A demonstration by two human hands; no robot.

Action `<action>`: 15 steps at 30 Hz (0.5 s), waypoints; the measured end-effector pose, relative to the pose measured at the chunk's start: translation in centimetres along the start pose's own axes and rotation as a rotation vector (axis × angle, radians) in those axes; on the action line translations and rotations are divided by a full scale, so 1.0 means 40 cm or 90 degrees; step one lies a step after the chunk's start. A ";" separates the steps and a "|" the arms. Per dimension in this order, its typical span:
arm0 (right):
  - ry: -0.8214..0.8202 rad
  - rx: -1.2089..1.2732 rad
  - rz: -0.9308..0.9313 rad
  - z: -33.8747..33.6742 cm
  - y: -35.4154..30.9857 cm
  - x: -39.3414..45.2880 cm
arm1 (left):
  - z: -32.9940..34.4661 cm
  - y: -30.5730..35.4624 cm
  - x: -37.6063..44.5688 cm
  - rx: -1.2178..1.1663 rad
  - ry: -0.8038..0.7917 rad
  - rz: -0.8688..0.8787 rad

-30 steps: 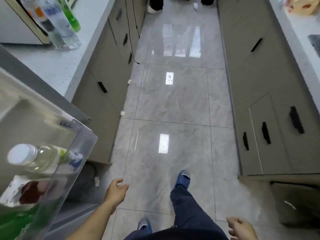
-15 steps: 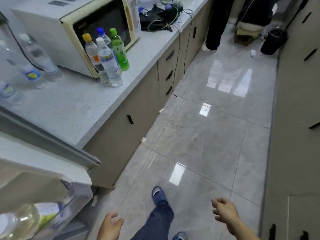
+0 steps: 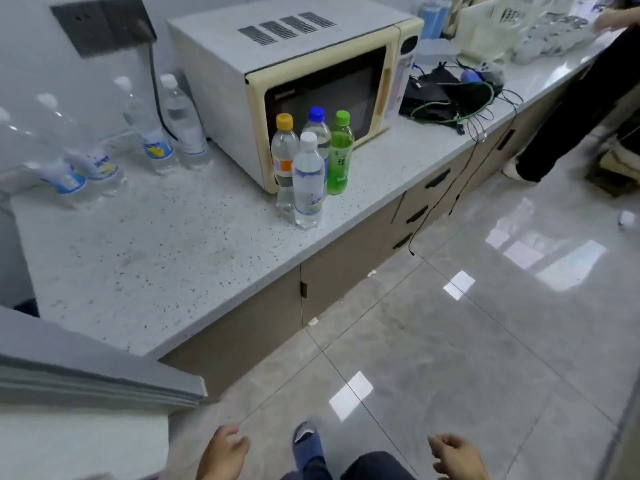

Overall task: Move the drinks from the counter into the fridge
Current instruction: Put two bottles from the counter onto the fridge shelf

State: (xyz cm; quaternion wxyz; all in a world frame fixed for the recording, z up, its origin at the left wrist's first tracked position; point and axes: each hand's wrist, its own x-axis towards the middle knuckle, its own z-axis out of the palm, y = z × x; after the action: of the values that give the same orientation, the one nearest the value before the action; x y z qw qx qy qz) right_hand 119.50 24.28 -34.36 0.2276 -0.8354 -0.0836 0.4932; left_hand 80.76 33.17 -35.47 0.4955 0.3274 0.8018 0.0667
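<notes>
Several drink bottles stand in a cluster on the speckled counter in front of the microwave: a white-capped clear bottle, an orange-capped bottle, a blue-capped bottle and a green bottle. More clear water bottles line the wall at the left. The fridge's grey top edge shows at the lower left. My left hand and my right hand hang low at the bottom edge, loosely curled, holding nothing, far from the bottles.
A cream microwave sits behind the cluster. Black cables and gear lie to its right, with cords hanging over the drawers. Another person's dark-trousered legs stand at the far right. The glossy tiled floor lies ahead; my blue slipper is on it.
My view has swung up from the floor and fridge door shelf to the counter. The bottle cluster and microwave now fill the middle. Both hands stayed low and empty.
</notes>
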 end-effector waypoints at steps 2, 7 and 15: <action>-0.021 -0.017 0.003 -0.002 -0.074 0.041 | 0.008 0.050 0.007 -0.025 0.006 0.009; -0.070 -0.057 -0.026 0.013 -0.277 0.167 | 0.053 0.197 0.030 -0.096 0.015 0.034; -0.177 -0.102 -0.310 0.056 -0.737 0.263 | 0.126 0.565 -0.025 -0.223 0.106 0.169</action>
State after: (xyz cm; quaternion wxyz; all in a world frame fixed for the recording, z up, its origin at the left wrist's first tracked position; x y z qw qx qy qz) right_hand 125.32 54.80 -29.89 0.2592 -0.7305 -0.3508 0.5255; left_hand 95.66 49.02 -27.47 0.4636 0.3320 0.7662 0.2963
